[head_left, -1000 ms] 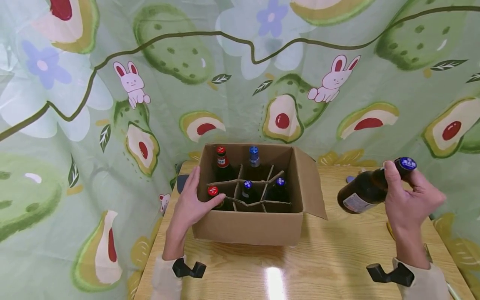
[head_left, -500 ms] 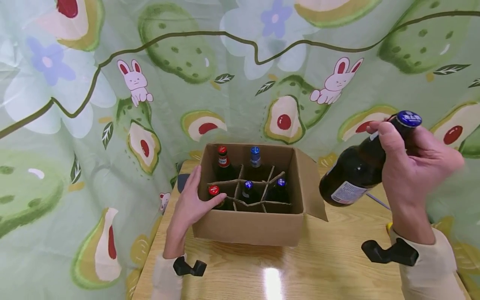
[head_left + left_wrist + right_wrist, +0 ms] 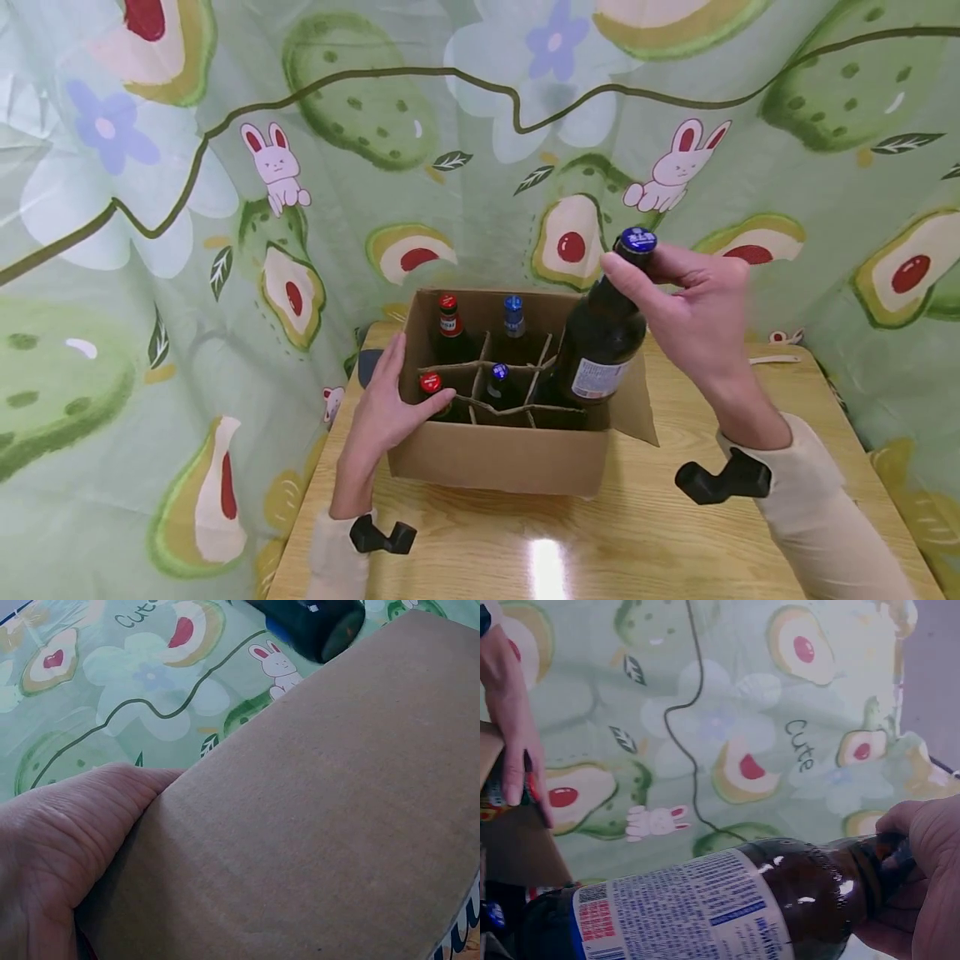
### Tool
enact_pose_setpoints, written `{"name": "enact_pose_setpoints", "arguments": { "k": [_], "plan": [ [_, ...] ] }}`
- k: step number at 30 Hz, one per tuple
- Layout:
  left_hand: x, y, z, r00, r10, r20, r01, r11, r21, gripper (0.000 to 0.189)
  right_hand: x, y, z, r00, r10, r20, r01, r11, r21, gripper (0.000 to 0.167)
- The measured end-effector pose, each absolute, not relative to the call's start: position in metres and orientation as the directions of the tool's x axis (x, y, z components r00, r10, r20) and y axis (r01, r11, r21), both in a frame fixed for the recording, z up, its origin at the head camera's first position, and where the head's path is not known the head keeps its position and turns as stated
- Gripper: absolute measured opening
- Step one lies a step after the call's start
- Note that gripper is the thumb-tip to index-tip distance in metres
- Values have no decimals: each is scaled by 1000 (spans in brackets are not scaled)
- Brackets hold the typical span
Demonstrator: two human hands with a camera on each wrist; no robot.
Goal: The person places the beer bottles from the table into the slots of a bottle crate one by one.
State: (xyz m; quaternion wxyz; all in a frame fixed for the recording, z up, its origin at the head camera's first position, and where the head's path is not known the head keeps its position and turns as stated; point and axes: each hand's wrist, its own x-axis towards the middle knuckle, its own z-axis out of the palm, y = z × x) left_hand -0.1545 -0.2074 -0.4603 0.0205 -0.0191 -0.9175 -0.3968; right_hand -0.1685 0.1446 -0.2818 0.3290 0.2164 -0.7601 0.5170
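Observation:
My right hand [image 3: 697, 308] grips a dark brown bottle [image 3: 607, 333] by its neck, just under the blue cap. The bottle tilts, with its base over the right side of the cardboard box [image 3: 498, 458]; whether it touches a divider I cannot tell. Its white label [image 3: 690, 907] shows in the right wrist view. At the box's front left corner, my left hand [image 3: 386, 412] holds the wall, thumb over the front edge and fingers along the left side. Inside stand two red-capped bottles at left, one [image 3: 450, 321] behind the other, and blue-capped ones [image 3: 513, 317], partly hidden.
Cardboard dividers [image 3: 480, 383] split the box into compartments. An open flap [image 3: 637, 404] sticks out at its right. The wooden table [image 3: 675, 500] carries a pale, thin item [image 3: 775, 359] at the right. Behind hangs a printed curtain [image 3: 480, 200].
My right hand has brought the bottle leftward from the table's right side to over the box, and the bottle leans less. My left hand stays at the box corner.

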Motion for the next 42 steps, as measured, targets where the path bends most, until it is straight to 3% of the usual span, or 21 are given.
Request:
{"name": "enact_pose_setpoints", "arguments": {
  "k": [8,13,18,25,33,42],
  "plan": [
    [-156,-206,-460,-998,23,66,64,687,724,120,-172,141,-325,-781,-125,612,-596,441,-671,5],
    [-151,-207,-460,-998,15,63,56,683,728,120,-168,142,-356,-802,-197,564,-582,468,-665,29],
    [-146,-207,-461,-999,6,50,41,683,729,119,-160,142,-378,-845,-232,482,-530,490,-693,27],
    [-148,-208,-462,-999,-4,40,26,696,718,120,-157,141,-388,-850,-284,443,-525,515,-678,27],
    [-151,-207,-461,-999,0,33,23,691,723,120,-157,134,-406,-887,-358,293,-456,571,-683,23],
    [-153,-207,-460,-999,2,35,27,687,726,120,-157,126,-425,-853,-395,341,-522,662,-538,36]
  ]
}}
